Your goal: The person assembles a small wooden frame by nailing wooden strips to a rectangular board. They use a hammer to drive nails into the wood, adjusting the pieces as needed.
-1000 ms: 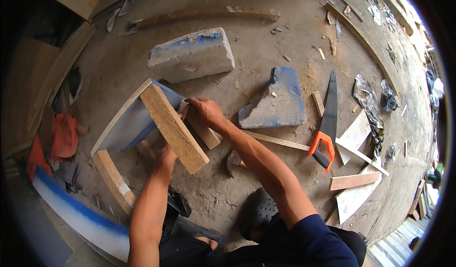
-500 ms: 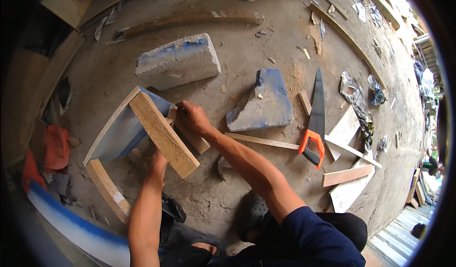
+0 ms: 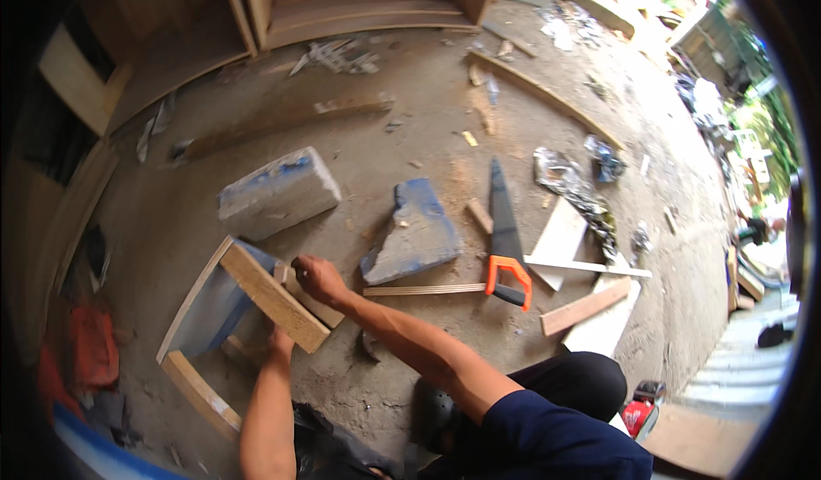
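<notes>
A frame of wooden pieces stands on the floor at left, with a curved blue-and-white panel [image 3: 205, 305] on its far-left side. A thick wooden block [image 3: 275, 299] slants across its top. My left hand [image 3: 280, 340] reaches under this block, and its fingers are hidden behind the wood. Beside the far end of a second wooden piece [image 3: 321, 306], my right hand [image 3: 319, 280] is closed with its fingers curled. Whatever it may pinch is too small to make out. A curved wooden strip [image 3: 201, 393] runs from the panel's near end toward me.
Two broken concrete blocks, one rough grey [image 3: 278, 194] and one blue-topped [image 3: 415, 232], lie beyond my hands. A handsaw [image 3: 506, 241] with an orange handle rests right of them, near white boards [image 3: 560, 236] and crumpled plastic [image 3: 569, 172]. Wooden cabinets [image 3: 368, 14] stand at the back.
My view has swung up and to the right, showing more of the cabinets and the bright area outside. Both hands stay at the wooden frame, the right one still closed.
</notes>
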Tool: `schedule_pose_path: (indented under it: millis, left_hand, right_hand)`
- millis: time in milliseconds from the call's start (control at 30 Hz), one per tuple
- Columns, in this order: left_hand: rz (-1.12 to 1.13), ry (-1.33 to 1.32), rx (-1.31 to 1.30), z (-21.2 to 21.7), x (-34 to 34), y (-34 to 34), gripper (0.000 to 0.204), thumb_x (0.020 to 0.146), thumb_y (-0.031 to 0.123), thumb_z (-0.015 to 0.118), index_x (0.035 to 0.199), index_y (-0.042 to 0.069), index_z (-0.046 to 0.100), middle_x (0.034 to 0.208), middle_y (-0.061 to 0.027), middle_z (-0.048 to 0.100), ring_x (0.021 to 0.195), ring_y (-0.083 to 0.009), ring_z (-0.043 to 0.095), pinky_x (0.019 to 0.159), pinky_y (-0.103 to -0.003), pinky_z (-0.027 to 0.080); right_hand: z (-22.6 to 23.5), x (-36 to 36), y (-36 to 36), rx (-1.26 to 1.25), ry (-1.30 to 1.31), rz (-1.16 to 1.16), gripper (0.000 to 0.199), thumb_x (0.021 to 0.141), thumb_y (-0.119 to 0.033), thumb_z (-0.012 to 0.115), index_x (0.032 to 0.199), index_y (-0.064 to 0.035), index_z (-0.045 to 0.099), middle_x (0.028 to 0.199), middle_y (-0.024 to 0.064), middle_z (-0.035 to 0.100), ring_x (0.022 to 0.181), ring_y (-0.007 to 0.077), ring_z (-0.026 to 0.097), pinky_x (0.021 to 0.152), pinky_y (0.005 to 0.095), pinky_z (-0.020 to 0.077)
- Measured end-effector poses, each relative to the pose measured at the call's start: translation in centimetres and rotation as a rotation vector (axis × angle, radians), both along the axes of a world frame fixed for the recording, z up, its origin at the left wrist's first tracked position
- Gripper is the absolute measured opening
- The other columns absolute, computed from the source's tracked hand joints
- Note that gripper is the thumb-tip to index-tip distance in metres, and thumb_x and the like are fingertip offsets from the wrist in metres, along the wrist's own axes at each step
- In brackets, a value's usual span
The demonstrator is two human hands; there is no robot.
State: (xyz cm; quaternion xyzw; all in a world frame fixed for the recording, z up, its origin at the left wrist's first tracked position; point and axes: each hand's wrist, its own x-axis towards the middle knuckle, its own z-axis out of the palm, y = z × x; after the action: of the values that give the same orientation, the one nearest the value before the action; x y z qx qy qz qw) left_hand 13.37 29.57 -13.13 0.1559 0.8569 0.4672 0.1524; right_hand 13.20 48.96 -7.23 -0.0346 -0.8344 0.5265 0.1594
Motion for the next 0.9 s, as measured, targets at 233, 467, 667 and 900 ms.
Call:
schedule_pose_path:
  millis: [233,467,667,900]
  left_hand:
    - [-0.062,0.280,-0.317,-1.7,-3.3,0.8,0.050,0.087,0.028,0.063,0.128,0.004,0.048,0.125,-0.0150,0.054,0.111,-0.0293,0.054,0.096,-0.038,0.044]
    - [-0.253,0.340,-0.041,4.5,3.6,6.2,0.041,0.084,0.024,0.066,0.117,0.000,0.058,0.118,-0.0165,0.060,0.105,-0.0248,0.060,0.087,-0.036,0.046]
    - [-0.183,0.055,0.205,11.6,9.8,12.2,0.021,0.086,0.014,0.064,0.102,0.002,0.067,0.091,-0.0162,0.069,0.084,-0.0279,0.068,0.073,-0.034,0.051]
    - [-0.307,0.012,0.180,11.0,10.2,13.1,0.019,0.082,0.010,0.066,0.099,0.003,0.069,0.092,-0.0131,0.071,0.086,-0.0218,0.069,0.076,-0.032,0.051]
  right_hand:
    - [3.3,5.5,4.8,0.037,-0.036,-0.074,0.014,0.079,-0.006,0.062,0.093,-0.0025,0.061,0.089,0.0170,0.067,0.084,0.0327,0.066,0.071,0.0382,0.0529]
    - [6.3,11.9,5.1,-0.043,-0.143,-0.117,0.017,0.078,-0.009,0.066,0.094,-0.0021,0.064,0.088,0.0157,0.068,0.082,0.0290,0.068,0.072,0.0362,0.0533]
    - [6.0,17.1,5.7,0.028,-0.242,-0.300,0.017,0.080,-0.015,0.069,0.091,-0.0025,0.068,0.084,0.0151,0.069,0.079,0.0271,0.068,0.071,0.0352,0.0533]
    - [6.1,19.6,6.4,-0.030,-0.270,-0.335,0.019,0.082,-0.022,0.067,0.091,-0.0058,0.071,0.084,0.0132,0.070,0.079,0.0293,0.069,0.071,0.0362,0.0538]
